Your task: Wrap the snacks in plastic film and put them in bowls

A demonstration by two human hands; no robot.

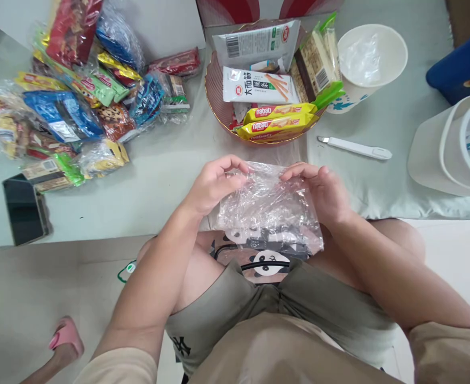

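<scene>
A clear, crinkled plastic bag (270, 205) hangs between my two hands at the table's front edge, over my lap. My left hand (218, 184) pinches its upper left corner between thumb and fingers. On the opposite corner, my right hand (318, 189) grips the bag with its fingers curled at the top edge. Just beyond stands a glass bowl (214, 109) with a gold rim, holding yellow wafer packs (275, 122), a white snack packet (259, 85) and other wrapped snacks. To the right of the bowl lies a white utility knife (355, 148).
A paper cup (395, 56) with crumpled clear plastic inside stands at the back right. White containers (430, 144) and a blue box (462, 69) are at the far right. At left are a heap of wrapped snacks (66, 114) and a phone (24, 208). Another person's pink-shod foot (66, 338) shows below.
</scene>
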